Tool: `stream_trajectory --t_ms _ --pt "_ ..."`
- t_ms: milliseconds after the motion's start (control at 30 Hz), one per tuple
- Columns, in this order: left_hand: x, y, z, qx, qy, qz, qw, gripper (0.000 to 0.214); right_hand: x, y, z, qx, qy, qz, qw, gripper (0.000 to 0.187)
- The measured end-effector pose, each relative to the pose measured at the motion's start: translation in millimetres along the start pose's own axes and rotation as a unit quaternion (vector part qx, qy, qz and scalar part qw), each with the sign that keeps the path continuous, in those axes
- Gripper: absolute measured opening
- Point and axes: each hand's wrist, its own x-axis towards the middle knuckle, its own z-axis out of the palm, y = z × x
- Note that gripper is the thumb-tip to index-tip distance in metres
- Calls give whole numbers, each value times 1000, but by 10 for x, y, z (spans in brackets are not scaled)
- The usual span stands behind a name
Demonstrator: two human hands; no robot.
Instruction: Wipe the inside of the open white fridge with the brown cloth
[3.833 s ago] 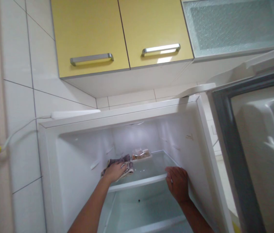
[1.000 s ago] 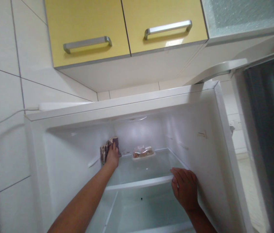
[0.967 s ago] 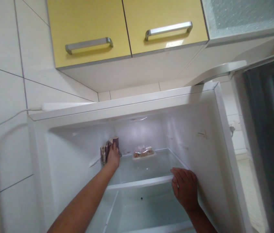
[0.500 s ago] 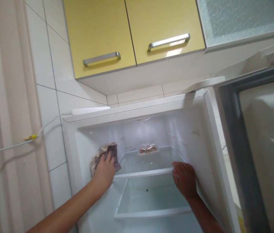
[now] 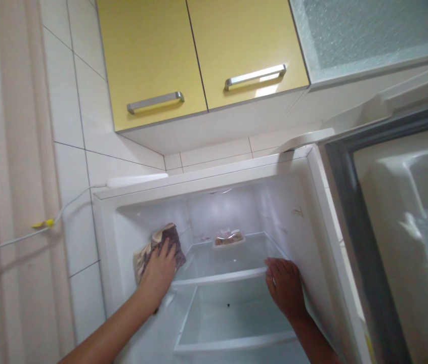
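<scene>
I look into an open white fridge (image 5: 214, 174). My left hand (image 5: 160, 275) presses a brown patterned cloth (image 5: 155, 245) flat against the fridge's inner left wall, fingers spread over it. My right hand (image 5: 284, 288) rests on the right front end of the upper glass shelf (image 5: 217, 275), fingers curled over its white edge beside the right wall. A small packet of food (image 5: 228, 236) sits at the back of that shelf.
A lower shelf (image 5: 232, 341) shows below. The fridge door (image 5: 399, 227) stands open at the right. Yellow cupboards (image 5: 199, 55) with metal handles hang above. A white cable (image 5: 28, 232) with a yellow tag runs along the tiled wall at the left.
My left hand has slid the cloth from the back left corner forward along the left wall. My right hand stays on the shelf edge. The view has shifted left and a little down.
</scene>
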Motion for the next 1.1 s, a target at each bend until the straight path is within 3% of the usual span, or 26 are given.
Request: stream_trajectory --t_ms 300,467,600,733,867,1100 --pt "1024 187 563 5 5 6 1000 42 -25 16 115 1 43 -1 999 21" --pt "1386 217 863 2 24 20 1000 46 -37 17 182 -7 72 -3 997 22" --pt "1542 263 999 6 27 21 999 48 -58 29 215 -7 69 -1 998 22" --pt "1516 283 979 2 28 24 999 48 -68 38 212 3 67 4 998 22" --pt "1310 279 838 0 17 19 1000 47 -71 38 185 -6 57 -11 998 21" --pt "538 231 443 5 -6 -5 1000 47 -43 11 100 -18 42 -15 999 19"
